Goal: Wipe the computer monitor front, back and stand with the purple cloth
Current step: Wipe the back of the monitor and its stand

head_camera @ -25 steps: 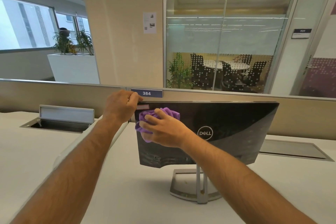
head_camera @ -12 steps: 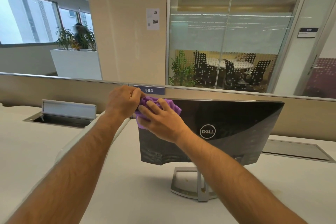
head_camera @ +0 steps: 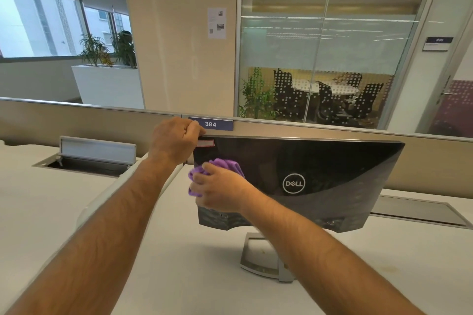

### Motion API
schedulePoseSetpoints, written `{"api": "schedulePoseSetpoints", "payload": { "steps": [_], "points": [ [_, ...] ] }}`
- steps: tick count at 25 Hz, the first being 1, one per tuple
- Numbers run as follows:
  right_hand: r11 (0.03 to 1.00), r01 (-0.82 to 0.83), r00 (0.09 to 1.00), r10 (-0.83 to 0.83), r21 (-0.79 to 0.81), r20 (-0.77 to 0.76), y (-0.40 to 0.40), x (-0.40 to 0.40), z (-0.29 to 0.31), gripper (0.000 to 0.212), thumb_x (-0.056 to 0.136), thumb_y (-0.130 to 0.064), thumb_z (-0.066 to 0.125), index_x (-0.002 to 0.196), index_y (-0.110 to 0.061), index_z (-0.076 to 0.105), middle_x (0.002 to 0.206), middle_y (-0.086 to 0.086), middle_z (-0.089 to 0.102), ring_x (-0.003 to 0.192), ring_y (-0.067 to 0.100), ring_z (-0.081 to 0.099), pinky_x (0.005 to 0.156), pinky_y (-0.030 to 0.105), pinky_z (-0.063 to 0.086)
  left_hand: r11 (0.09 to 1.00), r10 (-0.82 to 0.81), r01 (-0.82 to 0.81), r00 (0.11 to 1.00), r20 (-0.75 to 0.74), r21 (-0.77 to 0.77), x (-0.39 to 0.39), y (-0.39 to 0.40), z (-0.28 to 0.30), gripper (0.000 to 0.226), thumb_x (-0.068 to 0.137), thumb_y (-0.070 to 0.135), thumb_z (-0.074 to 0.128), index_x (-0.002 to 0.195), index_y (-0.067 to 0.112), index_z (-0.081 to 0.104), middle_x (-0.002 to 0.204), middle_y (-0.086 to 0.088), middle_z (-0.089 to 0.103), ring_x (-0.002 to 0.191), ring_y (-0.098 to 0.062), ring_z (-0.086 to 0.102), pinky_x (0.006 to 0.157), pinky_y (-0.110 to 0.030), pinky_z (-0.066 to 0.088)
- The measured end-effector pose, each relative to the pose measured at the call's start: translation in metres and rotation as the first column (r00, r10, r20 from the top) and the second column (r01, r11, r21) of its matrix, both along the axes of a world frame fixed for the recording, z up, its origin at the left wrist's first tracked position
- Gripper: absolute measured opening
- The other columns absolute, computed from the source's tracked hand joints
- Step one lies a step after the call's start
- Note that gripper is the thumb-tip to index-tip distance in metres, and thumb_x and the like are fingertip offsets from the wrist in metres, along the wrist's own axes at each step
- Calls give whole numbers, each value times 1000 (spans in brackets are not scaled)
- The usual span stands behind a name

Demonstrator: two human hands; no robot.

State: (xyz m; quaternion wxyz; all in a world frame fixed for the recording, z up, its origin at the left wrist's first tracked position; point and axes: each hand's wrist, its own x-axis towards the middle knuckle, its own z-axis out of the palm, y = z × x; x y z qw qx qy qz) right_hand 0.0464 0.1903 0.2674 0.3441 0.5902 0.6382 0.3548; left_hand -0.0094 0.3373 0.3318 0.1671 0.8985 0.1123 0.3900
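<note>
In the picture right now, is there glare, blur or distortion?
Head view: sharp, no motion blur; wide-angle lens bows the partition; ceiling lights reflect in the glass wall; the glossy monitor back shows soft sheen; window overexposed.

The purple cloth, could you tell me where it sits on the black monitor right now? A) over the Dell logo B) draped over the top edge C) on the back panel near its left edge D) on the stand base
C: the right hand presses the crumpled purple cloth against the glossy black monitor back near its left edge, left of the Dell logo.
</note>
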Motion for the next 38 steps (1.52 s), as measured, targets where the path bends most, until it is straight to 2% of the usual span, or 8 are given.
{"api": "schedulePoseSetpoints", "payload": {
  "steps": [6, 10, 15, 19, 23, 27, 31, 38],
  "points": [
    [968, 73, 985, -32, 242, -167, -12, 5, 1, 48, 85, -33, 74, 128, -25, 57, 143, 6, 50, 131, 32, 44, 104, 52, 41, 998, 21, -21, 1000, -1, 51, -2, -5, 1, 58, 90, 42, 25, 89, 15, 77, 91, -2, 75, 75, -19, 64, 60, -27, 52],
    [999, 21, 1000, -22, -25, -15, -22, 6, -17, 53, 84, -35, 76, 132, -27, 55, 146, 4, 47, 132, 31, 44, 107, 51, 39, 997, 51, -50, 999, -5, 60, 2, -1, -6, 61, 88, 49, 25, 92, 16, 76, 98, -1, 74, 75, -18, 63, 52, -19, 40],
    [941, 80, 966, 8, 330, -258, -39, 20, -8, 56, 81, -27, 76, 132, -23, 54, 146, 9, 45, 133, 35, 41, 103, 55, 41, 995, 59, -58, 998, -11, 80, 1, -5, -4, 59, 88, 46, 25, 90, 15, 76, 96, -2, 74, 72, -18, 62, 51, -20, 41],
    [997, -18, 996, 24, 69, -84, -57, 27, -29, 59, 79, -30, 79, 133, -27, 53, 145, 6, 47, 132, 33, 42, 104, 53, 42, 991, 93, -92, 996, -3, 99, 6, 1, -11, 67, 85, 58, 19, 92, 19, 74, 101, 1, 73, 71, -18, 61, 51, -17, 40],
    [904, 99, 945, 44, 415, -323, -61, 33, -17, 57, 80, -27, 77, 132, -24, 54, 145, 9, 47, 132, 35, 43, 103, 54, 42, 991, 95, -95, 995, 11, 92, 5, -2, -8, 61, 88, 50, 24, 93, 16, 75, 100, -2, 74, 70, -17, 60, 50, -17, 35],
    [978, -61, 979, 98, 201, -180, -73, 40, -27, 63, 75, -27, 83, 132, -25, 55, 145, 8, 48, 132, 35, 44, 103, 55, 43, 988, 114, -115, 993, 15, 104, 5, 0, -12, 60, 89, 52, 25, 93, 18, 74, 101, 1, 74, 66, -16, 59, 49, -16, 37],
    [889, 113, 933, 59, 444, -355, -79, 47, -13, 61, 78, -26, 80, 133, -24, 54, 146, 10, 47, 132, 35, 43, 103, 55, 42, 984, 138, -139, 990, 17, 108, 5, -2, -12, 59, 89, 52, 26, 92, 17, 74, 101, 0, 74, 62, -16, 57, 48, -16, 35],
    [923, 46, 956, 69, 381, -284, -98, 59, -11, 62, 76, -26, 82, 132, -25, 54, 144, 9, 48, 131, 35, 44, 102, 54, 44, 969, 160, -164, 986, 34, 184, 1, -12, -10, 47, 91, 47, 34, 76, 19, 69, 85, 1, 74, 51, -14, 51, 48, -15, 35]
  ]
}}
